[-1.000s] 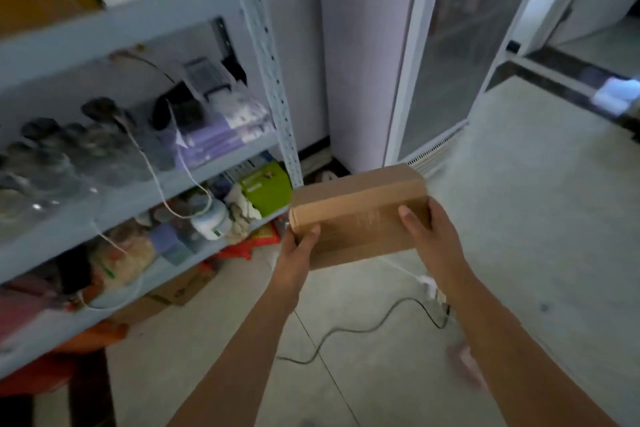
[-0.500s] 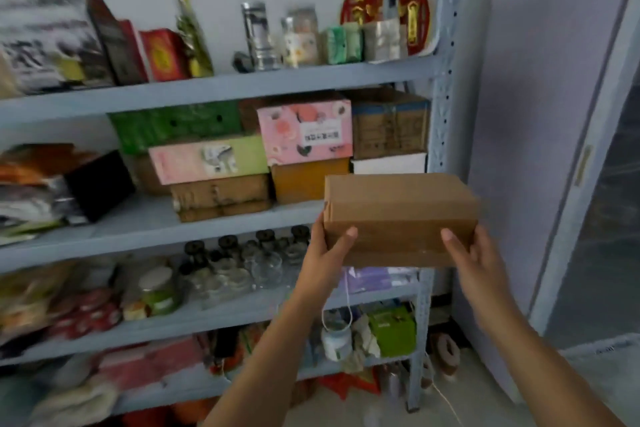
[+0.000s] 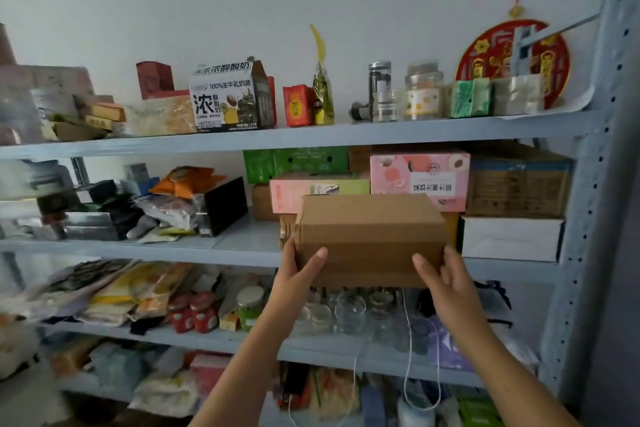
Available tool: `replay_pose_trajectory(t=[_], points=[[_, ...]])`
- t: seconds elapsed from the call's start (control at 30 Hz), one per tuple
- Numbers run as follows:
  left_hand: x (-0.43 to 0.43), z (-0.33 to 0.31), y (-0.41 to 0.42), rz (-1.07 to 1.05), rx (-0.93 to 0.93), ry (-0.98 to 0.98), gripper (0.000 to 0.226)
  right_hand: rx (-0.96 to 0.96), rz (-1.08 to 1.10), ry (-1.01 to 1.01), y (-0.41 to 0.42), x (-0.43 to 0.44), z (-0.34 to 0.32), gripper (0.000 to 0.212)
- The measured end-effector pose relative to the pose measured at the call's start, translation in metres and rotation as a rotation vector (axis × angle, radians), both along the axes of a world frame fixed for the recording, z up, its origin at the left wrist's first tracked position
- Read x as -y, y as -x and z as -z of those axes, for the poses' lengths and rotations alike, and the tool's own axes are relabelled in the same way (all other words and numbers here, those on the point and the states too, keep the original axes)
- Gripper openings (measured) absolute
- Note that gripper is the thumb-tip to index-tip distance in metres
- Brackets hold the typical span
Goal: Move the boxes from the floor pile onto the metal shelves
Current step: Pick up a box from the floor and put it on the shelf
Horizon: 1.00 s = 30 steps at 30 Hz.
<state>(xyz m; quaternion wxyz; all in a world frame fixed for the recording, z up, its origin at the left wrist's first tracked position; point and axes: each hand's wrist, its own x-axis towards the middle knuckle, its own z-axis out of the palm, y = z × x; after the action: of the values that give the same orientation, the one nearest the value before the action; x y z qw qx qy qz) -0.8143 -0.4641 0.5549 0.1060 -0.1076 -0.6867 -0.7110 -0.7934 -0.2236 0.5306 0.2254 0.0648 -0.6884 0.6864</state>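
**Cardboard box held before the middle shelf**

Both hands grip one plain cardboard box [image 3: 370, 239], one at each end. The left hand [image 3: 298, 274] lays its thumb across the front face near the lower left corner; its fingers pass out of sight round the box's left end. The right hand [image 3: 446, 279] sets its thumb on the front face at the lower right corner, with its fingers curled against the right end. The box is level and off the floor. It sits in front of the middle tier of the metal shelves [image 3: 138, 250], toward that tier's right end, and covers part of its front edge. Whether its underside touches the edge cannot be told.

The box hides most of the stacked cartons behind it. A pink carton [image 3: 420, 177] shows above it and a white box [image 3: 509, 237] just beside its right end. Below it, glass jars [image 3: 346, 312] on the next tier are partly covered by the left forearm. The far left of every tier is blurred, and the lowest tier is cut off by the frame.
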Motion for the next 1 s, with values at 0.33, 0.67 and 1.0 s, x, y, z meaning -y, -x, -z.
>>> replay_pose_trajectory(t=[0.33,0.67,1.0], points=[[0.084,-0.017,0.142,-0.023,-0.142,-0.014,0.052,-0.014,0.0,-0.072,0.134,0.085,-0.035,0.098],[0.127,-0.014,0.278,0.008,-0.219,-0.025,0.056,-0.12,0.091,-0.019,0.239,0.131,-0.027,0.087],[0.124,-0.009,0.312,0.089,-0.34,-0.012,0.046,-0.202,0.138,-0.066,0.257,0.131,-0.028,0.073]])
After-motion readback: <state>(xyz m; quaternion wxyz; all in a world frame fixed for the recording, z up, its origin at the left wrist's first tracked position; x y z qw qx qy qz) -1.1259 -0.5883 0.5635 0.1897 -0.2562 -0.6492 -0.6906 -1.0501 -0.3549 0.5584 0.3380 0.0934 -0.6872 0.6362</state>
